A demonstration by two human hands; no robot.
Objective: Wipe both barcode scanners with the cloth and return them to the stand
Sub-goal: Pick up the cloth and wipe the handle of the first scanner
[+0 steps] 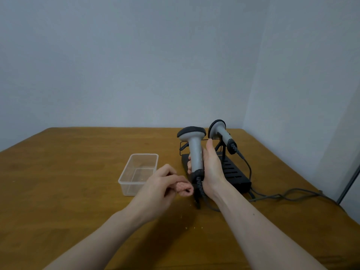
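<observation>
Far left on the desk [78, 172] sits a clear plastic tub [138, 173], nothing I can make out inside it, well out of my way. Next, my left hand [161, 187] pinches the pink cloth [184, 189], bunched into a small wad at my fingertips, low beside the cable end of the scanner, probably ready to rub upward. My right hand [209, 166] is clenched round the handle of the first scanner [193, 151], lifted clear of the desk: long axis upright, dark head on top facing away and left, coiled cord [198, 191] trailing down. Holding it by the handle leaves the head free for wiping, I reckon. Further right, the second scanner [221, 134] rests in the black stand [231, 172], handle slanting down to the right, head tipped up.
</observation>
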